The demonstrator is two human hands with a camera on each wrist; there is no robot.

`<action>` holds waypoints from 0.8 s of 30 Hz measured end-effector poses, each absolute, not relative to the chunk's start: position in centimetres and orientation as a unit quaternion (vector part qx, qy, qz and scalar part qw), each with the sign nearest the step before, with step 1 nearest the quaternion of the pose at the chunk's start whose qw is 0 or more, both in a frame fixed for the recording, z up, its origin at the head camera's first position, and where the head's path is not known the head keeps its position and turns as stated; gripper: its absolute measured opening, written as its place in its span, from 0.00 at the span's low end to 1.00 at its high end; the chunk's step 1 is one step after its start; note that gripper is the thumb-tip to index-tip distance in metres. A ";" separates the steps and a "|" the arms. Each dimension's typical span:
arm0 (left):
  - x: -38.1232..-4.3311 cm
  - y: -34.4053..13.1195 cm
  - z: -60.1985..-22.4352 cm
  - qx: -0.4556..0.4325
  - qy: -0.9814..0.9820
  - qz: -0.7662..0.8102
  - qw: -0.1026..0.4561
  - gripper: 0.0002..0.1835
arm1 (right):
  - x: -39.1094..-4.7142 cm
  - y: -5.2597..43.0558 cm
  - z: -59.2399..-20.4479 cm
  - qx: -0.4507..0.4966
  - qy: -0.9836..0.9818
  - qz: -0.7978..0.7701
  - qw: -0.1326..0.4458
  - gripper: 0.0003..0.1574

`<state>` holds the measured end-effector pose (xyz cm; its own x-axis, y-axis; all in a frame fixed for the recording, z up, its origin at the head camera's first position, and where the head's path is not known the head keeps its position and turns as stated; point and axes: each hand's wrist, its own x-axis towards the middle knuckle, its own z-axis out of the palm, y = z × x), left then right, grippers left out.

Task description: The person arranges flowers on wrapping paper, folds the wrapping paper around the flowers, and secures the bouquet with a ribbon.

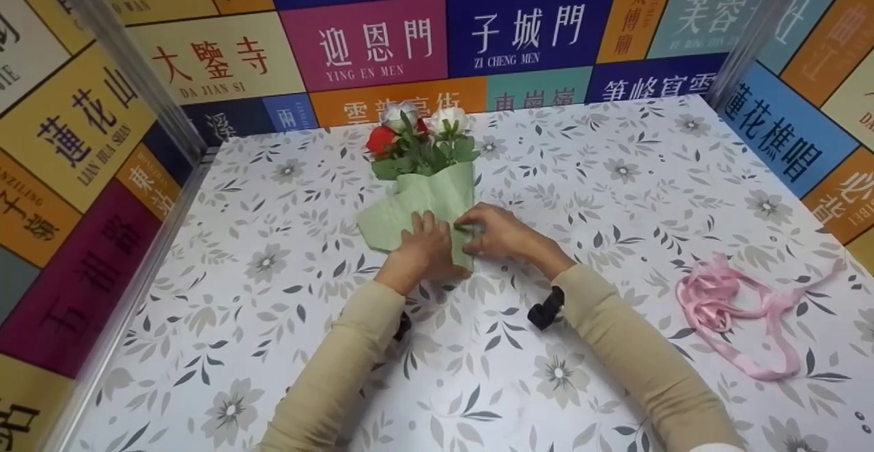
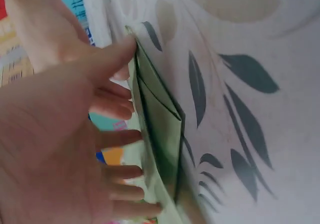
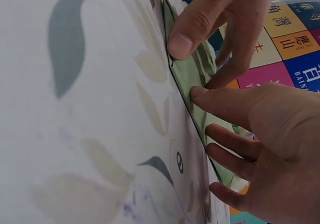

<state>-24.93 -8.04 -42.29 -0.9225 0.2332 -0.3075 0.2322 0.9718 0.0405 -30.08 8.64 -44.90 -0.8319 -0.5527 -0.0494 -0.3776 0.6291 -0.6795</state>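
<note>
A bouquet lies near the middle of the table in the head view, with red and white roses and green leaves showing above pale green wrapping paper. My left hand rests on the lower part of the paper, fingers spread and thumb stretched to the bottom edge. At the right edge, my right hand holds the paper between bent fingers and thumb. From the left wrist, a folded layer of the paper shows along the edge. The paper covers the stems.
A loose heap of pink ribbon lies to the right on the floral-patterned tablecloth. Colourful panels with Chinese lettering stand behind and at both sides of the table.
</note>
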 end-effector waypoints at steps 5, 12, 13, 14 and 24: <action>-25.6 -8.5 -42.9 0.116 0.977 0.072 0.163 0.46 | -30.1 8.8 -44.7 -0.259 0.896 -0.328 0.148 0.33; -25.9 -8.0 -42.6 0.100 0.980 0.015 0.174 0.48 | -30.3 9.2 -44.7 -0.293 0.894 -0.321 0.110 0.19; -25.9 -7.9 -42.5 0.100 0.979 0.000 0.180 0.48 | -30.4 9.2 -44.8 -0.296 0.894 -0.322 0.098 0.15; -26.0 -7.9 -42.4 0.100 0.978 -0.014 0.185 0.48 | -30.4 9.3 -44.9 -0.296 0.894 -0.323 0.088 0.11; -25.9 -7.6 -42.6 0.117 0.973 -0.084 0.180 0.54 | -30.9 9.7 -45.1 -0.287 0.894 -0.340 0.054 0.10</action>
<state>-25.94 -7.60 -42.61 -0.9075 0.1970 -0.3709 0.2580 0.9584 -0.1221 -30.92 9.74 -45.11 -0.8292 -0.5501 0.0996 -0.4770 0.6034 -0.6391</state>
